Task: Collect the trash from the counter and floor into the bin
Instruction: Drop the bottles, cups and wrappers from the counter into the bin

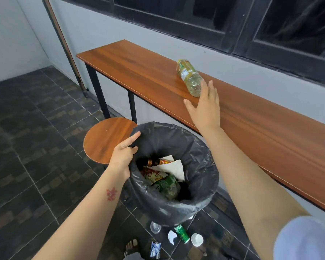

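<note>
My left hand [123,156] pinches the bin [174,173] liner's rim, fingers curled on the plastic, while my right hand [204,107] hovers spread-fingered just beside the plastic bottle [189,76] lying on its side on the wooden counter [251,117].

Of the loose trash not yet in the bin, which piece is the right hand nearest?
The bottle lying on the counter, just beyond the open right hand. The green can and cups are down on the floor.
</note>
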Available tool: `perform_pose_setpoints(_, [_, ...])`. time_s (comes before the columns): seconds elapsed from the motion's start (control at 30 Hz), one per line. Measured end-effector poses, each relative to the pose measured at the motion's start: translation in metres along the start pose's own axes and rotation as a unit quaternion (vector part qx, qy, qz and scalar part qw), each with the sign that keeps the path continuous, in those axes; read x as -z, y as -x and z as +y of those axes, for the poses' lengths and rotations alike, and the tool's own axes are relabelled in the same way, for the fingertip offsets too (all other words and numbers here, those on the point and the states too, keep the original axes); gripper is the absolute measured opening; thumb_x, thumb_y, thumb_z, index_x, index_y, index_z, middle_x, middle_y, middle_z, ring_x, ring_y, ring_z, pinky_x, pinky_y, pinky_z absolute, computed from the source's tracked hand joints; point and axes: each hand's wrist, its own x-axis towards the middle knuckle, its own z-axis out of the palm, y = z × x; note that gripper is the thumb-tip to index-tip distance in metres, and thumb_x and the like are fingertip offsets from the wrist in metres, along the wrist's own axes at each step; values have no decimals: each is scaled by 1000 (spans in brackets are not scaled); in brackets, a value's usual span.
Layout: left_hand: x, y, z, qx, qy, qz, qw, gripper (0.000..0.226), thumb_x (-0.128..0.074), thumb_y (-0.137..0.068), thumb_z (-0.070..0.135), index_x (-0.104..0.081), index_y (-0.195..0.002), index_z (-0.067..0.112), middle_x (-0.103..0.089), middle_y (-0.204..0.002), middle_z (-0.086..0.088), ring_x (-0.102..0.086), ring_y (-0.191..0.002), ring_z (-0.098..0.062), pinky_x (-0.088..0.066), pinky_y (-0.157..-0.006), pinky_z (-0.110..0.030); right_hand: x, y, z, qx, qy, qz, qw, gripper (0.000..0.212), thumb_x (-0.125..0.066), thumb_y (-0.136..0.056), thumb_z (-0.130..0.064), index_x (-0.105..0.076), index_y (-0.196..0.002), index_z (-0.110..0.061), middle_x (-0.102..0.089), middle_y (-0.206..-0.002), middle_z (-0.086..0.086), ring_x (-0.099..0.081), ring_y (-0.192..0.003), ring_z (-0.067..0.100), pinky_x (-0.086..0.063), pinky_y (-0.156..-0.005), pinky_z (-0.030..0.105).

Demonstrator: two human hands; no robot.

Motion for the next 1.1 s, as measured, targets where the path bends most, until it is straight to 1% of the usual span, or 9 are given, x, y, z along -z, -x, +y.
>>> perform_pose_setpoints(0.17, [8, -38, 23, 17, -11, -47, 999, 50, -42, -98, -10, -72, -119, 24, -60, -132, 2, -54, -122, -21, -49, -97, -33, -27, -45, -8, -85, -14, -23, 996, 86, -64, -89, -46, -10, -155, -32, -3, -163, 10, -11, -148, 35, -24, -118, 47])
perform_pose_setpoints(0.3, [9, -58, 34, 17, -36, -72, 997, 48, -43, -99, -8, -72, -119, 25, -60, -132, 6, -53, -121, -17, -46, -100, -32, -40, -64, -7, -85, 45, -6, 995, 83, -68, -86, -42, -19, -152, -35, -11, -161, 12, -22, -145, 36, -27, -116, 49])
perform_pose_setpoints(0.43, [11, -67, 41, 13, -46, -91, 995, 48, -43, -99, -8, -70, -122, 24, -60, -122, 11, -53, -110, -8, -48, -81, -15, -45, -71, -4, -93, 0, 14, 996, 72, -67, -89, -25, -29, -150, -31, -28, -153, 10, -42, -131, 33, -39, -107, 44])
perform_pose_setpoints(0.47, [11, -70, 42, 14, -48, -92, 995, 48, -43, -99, -8, -70, -122, 24, -60, -120, 11, -53, -110, -8, -47, -83, -16, -44, -70, -3, -90, -1, 24, 996, 71, -67, -89, -23, -31, -149, -30, -33, -148, 10, -45, -127, 32, -41, -104, 43])
perform_pose_setpoints(0.57, [11, -76, 42, 18, -53, -87, 995, 48, -43, -99, -7, -70, -122, 25, -57, -121, 12, -48, -113, -9, -44, -102, -32, -44, -66, -3, -87, -3, 42, 995, 70, -68, -88, -21, -33, -148, -28, -38, -142, 11, -48, -123, 30, -43, -102, 39])
perform_pose_setpoints(0.63, [11, -78, 42, 20, -58, -84, 995, 48, -43, -99, -7, -71, -121, 26, -56, -122, 12, -47, -114, -10, -40, -107, -39, -42, -62, -3, -93, -18, 53, 994, 70, -69, -87, -22, -35, -148, -28, -39, -140, 11, -49, -122, 29, -44, -101, 38])
perform_pose_setpoints(0.77, [13, -80, 39, 18, -60, -93, 994, 48, -45, -99, -6, -74, -115, 28, -59, -133, 6, -50, -129, -22, -44, -107, -44, -37, -44, -1, -87, -49, 73, 992, 70, -70, -85, -22, -38, -147, -27, -41, -139, 11, -51, -121, 30, -46, -100, 41])
perform_pose_setpoints(0.93, [15, -71, 35, 16, -56, -97, 994, 49, -45, -99, -4, -75, -113, 32, -56, -140, 3, -47, -133, -25, -44, -106, -48, -27, -13, -4, -86, -77, 87, 990, 68, -70, -85, -23, -40, -146, -28, -42, -140, 7, -50, -123, 25, -45, -98, 37])
perform_pose_setpoints(1.1, [17, -44, 31, 7, -52, -70, 996, 48, -44, -100, -5, -72, -119, 30, -53, -142, 3, -49, -131, -24, -47, -104, -41, -11, 31, -9, -73, -120, 76, 987, 67, -71, -85, -24, -41, -145, -31, -42, -140, 1, -49, -124, 17, -43, -98, 32])
